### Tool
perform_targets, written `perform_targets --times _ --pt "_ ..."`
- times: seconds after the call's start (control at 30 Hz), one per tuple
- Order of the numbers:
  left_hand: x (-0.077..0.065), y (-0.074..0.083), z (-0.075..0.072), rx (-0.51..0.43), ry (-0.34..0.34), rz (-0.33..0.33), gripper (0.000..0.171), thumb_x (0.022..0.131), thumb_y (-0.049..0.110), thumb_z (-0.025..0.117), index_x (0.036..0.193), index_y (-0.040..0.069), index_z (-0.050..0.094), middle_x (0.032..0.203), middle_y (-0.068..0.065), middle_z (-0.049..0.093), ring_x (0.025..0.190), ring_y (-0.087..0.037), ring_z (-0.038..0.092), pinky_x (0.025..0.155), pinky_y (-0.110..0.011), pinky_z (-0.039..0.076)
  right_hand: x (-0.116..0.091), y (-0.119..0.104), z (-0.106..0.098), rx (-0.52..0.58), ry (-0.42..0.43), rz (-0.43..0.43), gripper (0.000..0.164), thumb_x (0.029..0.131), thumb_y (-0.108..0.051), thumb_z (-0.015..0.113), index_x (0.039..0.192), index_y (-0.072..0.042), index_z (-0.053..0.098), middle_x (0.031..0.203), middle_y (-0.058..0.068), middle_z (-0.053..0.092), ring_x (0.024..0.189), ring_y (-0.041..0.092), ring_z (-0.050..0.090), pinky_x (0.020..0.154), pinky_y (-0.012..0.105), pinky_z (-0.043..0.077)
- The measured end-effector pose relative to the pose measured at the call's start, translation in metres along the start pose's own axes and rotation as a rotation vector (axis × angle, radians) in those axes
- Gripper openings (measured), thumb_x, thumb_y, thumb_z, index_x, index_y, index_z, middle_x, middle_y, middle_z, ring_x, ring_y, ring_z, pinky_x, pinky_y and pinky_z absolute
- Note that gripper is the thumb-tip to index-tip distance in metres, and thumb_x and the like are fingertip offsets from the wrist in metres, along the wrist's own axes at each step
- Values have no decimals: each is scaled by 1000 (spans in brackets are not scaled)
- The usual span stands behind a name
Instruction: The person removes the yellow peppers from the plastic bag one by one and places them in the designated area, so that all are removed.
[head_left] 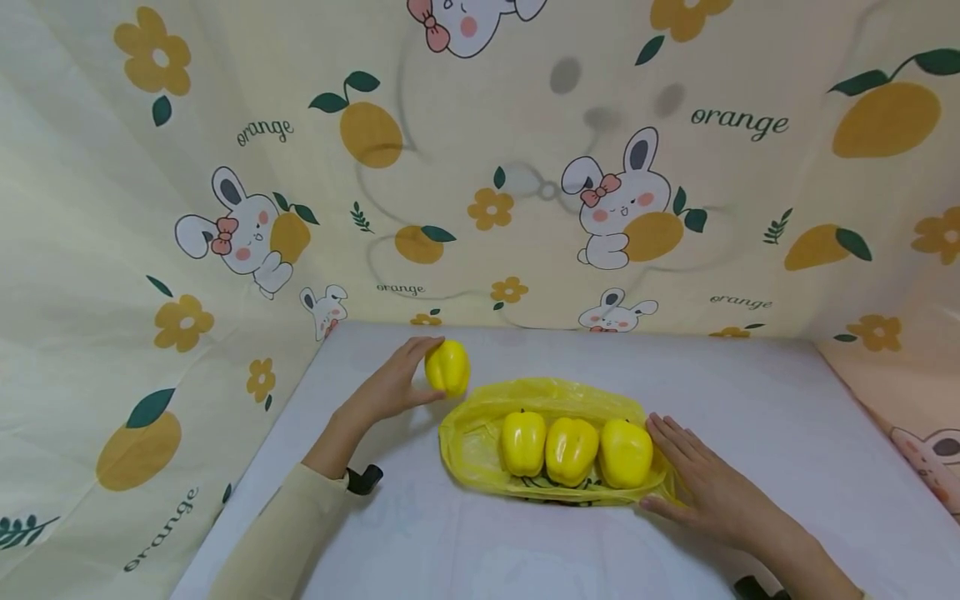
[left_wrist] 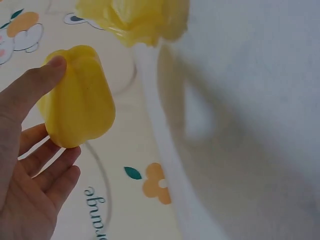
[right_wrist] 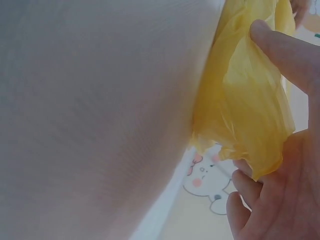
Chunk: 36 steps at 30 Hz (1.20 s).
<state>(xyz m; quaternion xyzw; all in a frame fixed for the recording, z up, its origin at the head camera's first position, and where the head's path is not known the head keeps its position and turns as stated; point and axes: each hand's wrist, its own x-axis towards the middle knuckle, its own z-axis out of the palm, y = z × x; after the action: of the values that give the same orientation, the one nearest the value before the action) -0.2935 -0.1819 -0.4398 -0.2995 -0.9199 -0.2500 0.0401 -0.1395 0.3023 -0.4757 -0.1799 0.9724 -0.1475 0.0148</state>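
Observation:
My left hand (head_left: pixel 395 382) pinches a yellow bell pepper (head_left: pixel 447 368) between thumb and fingertips, left of and beyond the bag. In the left wrist view the same bell pepper (left_wrist: pixel 82 100) shows its grooved side, the thumb near its top end and the fingertips at its other end. A yellow plastic bag (head_left: pixel 472 458) lies spread open on the table, with three yellow bell peppers (head_left: pixel 572 451) in a row inside. At its right end rests my right hand (head_left: pixel 708 492), fingers fairly straight and thumb apart. The right wrist view has the crumpled bag (right_wrist: pixel 245 95) between thumb and fingers.
A white cover lies over the table (head_left: pixel 555 550). Behind it and along the sides hangs a cream cloth (head_left: pixel 480 108) printed with rabbits, oranges and flowers. Black wrist straps (head_left: pixel 365 480) show at both sleeves.

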Motion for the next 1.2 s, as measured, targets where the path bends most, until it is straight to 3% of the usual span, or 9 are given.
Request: perform_targets --times 0.47,0.83,1.2 --pt "30 -11 10 41 -97 -71 94 90 39 90 164 10 41 166 -13 42 152 -33 42 127 -51 36 -1 0 0 7 6 -3 117 87 -77 71 169 -7 29 175 19 28 158 47 28 122 71 32" --pt "46 -22 25 108 -130 -45 93 91 39 89 165 9 40 166 -13 42 151 -32 43 128 -49 37 -1 1 0 -2 24 -15 115 88 -76 71 169 -6 29 174 20 29 157 48 30 121 71 33" --pt "53 -26 34 62 -148 -58 94 91 37 89 166 11 38 165 -11 41 152 -31 43 127 -48 37 -1 1 0 14 23 -22 114 88 -74 72 169 -6 30 174 19 29 157 48 29 121 71 33"
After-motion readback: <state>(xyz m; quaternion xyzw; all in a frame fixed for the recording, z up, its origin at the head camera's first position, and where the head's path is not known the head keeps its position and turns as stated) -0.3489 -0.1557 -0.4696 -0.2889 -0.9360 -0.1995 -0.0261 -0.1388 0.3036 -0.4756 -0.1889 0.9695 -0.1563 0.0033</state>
